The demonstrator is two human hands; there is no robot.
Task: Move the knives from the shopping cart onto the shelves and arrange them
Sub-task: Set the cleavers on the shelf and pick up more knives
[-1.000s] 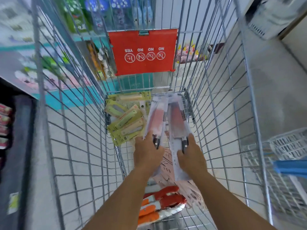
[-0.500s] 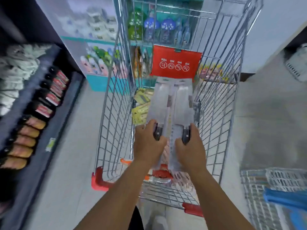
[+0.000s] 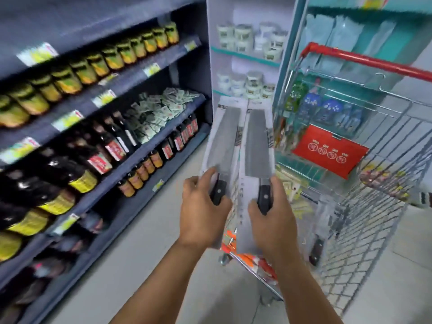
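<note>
Two packaged cleavers, lifted out and left of the cart (image 3: 350,188). Left hand (image 3: 203,211) wrapped around the left cleaver (image 3: 224,141) handle, right hand (image 3: 271,220) around the right cleaver (image 3: 257,141). Risk: slick packaging slipping; cards knocking bottles (image 3: 112,146) on the shelves (image 3: 140,73) left of the cart.

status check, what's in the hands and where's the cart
Left hand grips one packaged cleaver; right hand grips the other cleaver. Both held above the floor, shopping cart to the right. Bottle shelves left.
</note>
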